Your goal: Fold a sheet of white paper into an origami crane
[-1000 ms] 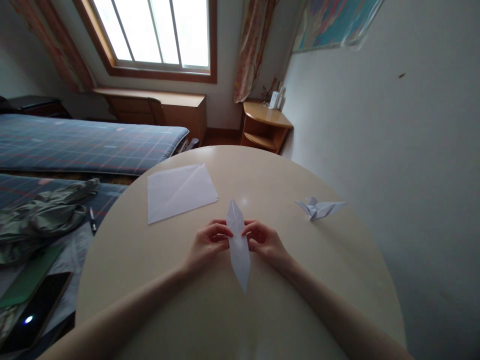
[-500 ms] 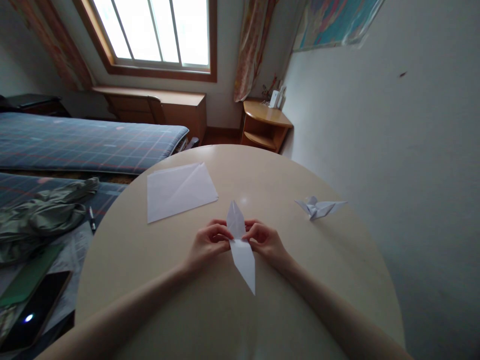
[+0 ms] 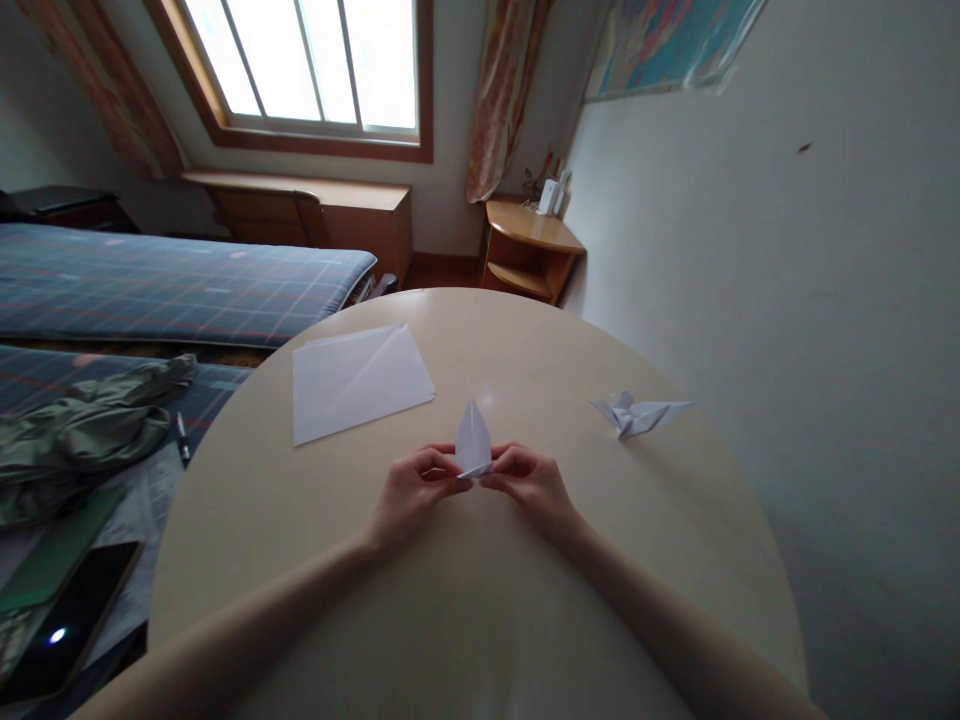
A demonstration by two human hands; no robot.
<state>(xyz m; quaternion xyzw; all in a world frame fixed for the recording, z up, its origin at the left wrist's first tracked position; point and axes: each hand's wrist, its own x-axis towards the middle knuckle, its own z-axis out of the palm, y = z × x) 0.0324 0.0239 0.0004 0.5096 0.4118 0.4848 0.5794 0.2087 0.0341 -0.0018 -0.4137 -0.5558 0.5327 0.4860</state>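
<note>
A round counter (image 3: 480,610) carries a creased paper sheet (image 3: 361,384) and, farther right, a finished paper bird (image 3: 637,416), as the left hand (image 3: 415,490) and right hand (image 3: 534,488) grip a small folded paper (image 3: 474,441) between their fingertips.

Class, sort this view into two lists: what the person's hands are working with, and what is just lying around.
Working with: left hand; right hand; folded white paper, pinched between both hands.

Lying around: creased white sheet; folded paper bird; black pen; smartphone; olive-green garment.
</note>
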